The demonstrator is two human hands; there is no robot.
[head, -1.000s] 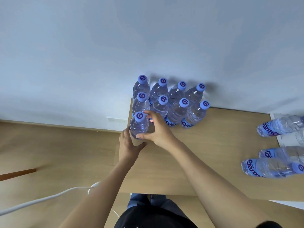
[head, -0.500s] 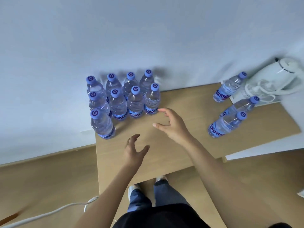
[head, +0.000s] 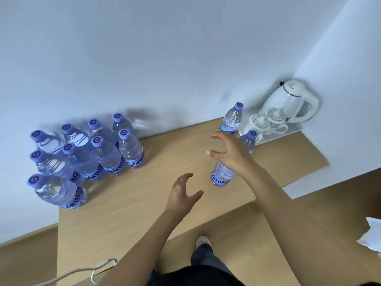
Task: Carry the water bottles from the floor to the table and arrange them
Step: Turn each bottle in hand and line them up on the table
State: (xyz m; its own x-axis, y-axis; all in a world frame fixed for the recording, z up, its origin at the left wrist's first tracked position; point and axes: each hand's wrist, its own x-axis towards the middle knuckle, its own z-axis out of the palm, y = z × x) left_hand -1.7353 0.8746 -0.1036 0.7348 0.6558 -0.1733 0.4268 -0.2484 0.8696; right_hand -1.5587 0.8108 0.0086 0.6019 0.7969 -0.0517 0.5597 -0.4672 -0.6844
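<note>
Several clear water bottles with purple caps stand in rows at the wooden table's [head: 134,203] left end; the nearest of that group [head: 59,193] sits at the front left corner. On the right stand three more bottles: one at the back [head: 232,118], one [head: 249,140] partly behind my right hand, and one [head: 221,176] under it. My right hand [head: 231,153] hovers spread over that nearest bottle, holding nothing. My left hand [head: 181,197] hangs above the table's middle with loosely curled, empty fingers.
A white kettle [head: 292,100] and two small white teapots [head: 266,122] sit on a white tray [head: 292,129] in the back right corner by the wall. A white cable [head: 78,273] lies on the floor at lower left. White paper [head: 371,236] shows at right.
Both hands let go of the front left bottle and moved right. My right hand now reaches over the bottles on the right; the view swung right, bringing in the kettle.
</note>
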